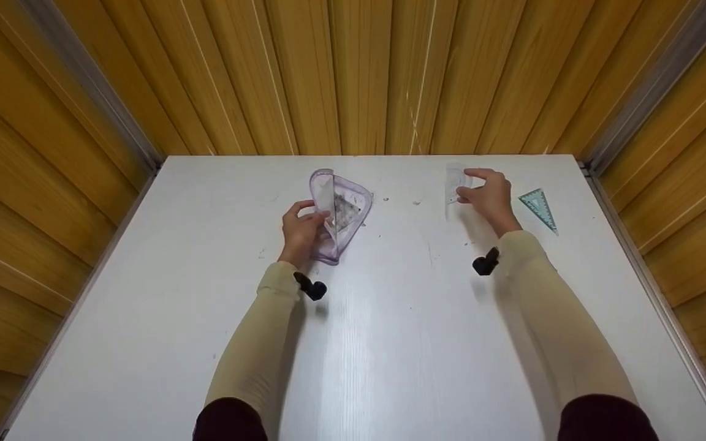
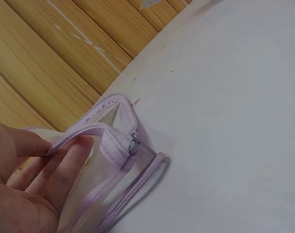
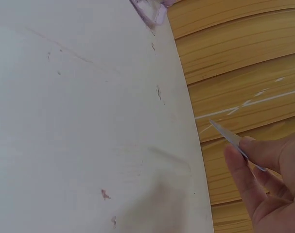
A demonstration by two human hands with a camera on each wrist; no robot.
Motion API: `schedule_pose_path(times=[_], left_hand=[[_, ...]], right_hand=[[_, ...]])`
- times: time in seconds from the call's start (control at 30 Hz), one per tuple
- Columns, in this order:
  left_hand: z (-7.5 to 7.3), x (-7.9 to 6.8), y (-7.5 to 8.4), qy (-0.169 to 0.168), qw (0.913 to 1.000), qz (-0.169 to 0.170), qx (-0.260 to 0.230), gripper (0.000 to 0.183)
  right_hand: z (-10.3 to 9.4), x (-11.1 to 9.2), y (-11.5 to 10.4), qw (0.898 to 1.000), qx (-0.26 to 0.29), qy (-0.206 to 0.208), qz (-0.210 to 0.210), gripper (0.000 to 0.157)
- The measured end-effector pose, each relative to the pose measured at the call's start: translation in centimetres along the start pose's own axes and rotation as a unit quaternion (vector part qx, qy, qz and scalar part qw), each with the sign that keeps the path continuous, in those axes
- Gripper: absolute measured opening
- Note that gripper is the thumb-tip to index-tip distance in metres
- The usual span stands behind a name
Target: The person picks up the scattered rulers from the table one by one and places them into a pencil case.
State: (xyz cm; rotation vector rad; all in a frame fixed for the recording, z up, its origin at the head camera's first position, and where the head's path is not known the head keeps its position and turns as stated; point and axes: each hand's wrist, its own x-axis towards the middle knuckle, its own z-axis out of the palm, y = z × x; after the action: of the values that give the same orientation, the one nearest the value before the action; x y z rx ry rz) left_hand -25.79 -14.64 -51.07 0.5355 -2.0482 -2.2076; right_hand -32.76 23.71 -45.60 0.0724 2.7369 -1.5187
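My left hand [image 1: 301, 234] pinches the near side of a translucent pouch with lilac edging [image 1: 366, 199], which stands propped on the white table. In the left wrist view, thumb and fingers grip the lilac zip edge [image 2: 91, 130], and the pouch mouth gapes. A dark-patterned triangular piece [image 1: 345, 213] shows through the pouch; whether it lies inside or is printed on it, I cannot tell. To the right, my right hand [image 1: 489, 199] holds a clear protractor [image 1: 454, 180] between thumb and fingers above the table. The right wrist view shows the protractor [image 3: 228, 137] nearly edge-on.
A teal set square [image 1: 538, 210] lies on the table just right of my right hand. Small marks dot the white tabletop [image 1: 390, 318]. Wood-patterned panels [image 1: 359, 73] rise behind the table's far edge and along both sides.
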Motion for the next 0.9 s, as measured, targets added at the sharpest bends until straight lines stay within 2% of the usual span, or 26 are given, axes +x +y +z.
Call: schedule_pose_path(times=[0.2, 0.43, 0.67, 0.9], left_hand=[[0.0, -0.1, 0.1, -0.002, 0.9999, -0.009, -0.006, 0.048], [0.0, 0.1, 0.0, 0.002, 1.0000, 0.007, -0.005, 0.047], [0.1, -0.1, 0.1, -0.002, 0.9999, 0.009, -0.006, 0.043], [0.1, -0.1, 0.1, -0.004, 0.9999, 0.007, -0.012, 0.045]], right_hand=[[1.3, 0.2, -0.9, 1.000, 0.004, -0.011, -0.003, 0.053], [2.9, 0.5, -1.5, 0.999, 0.025, -0.014, -0.025, 0.053], [4.2, 0.6, -1.9, 0.999, 0.041, -0.027, -0.008, 0.053], [5.3, 0.7, -2.4, 0.998, 0.038, -0.039, -0.012, 0.053]])
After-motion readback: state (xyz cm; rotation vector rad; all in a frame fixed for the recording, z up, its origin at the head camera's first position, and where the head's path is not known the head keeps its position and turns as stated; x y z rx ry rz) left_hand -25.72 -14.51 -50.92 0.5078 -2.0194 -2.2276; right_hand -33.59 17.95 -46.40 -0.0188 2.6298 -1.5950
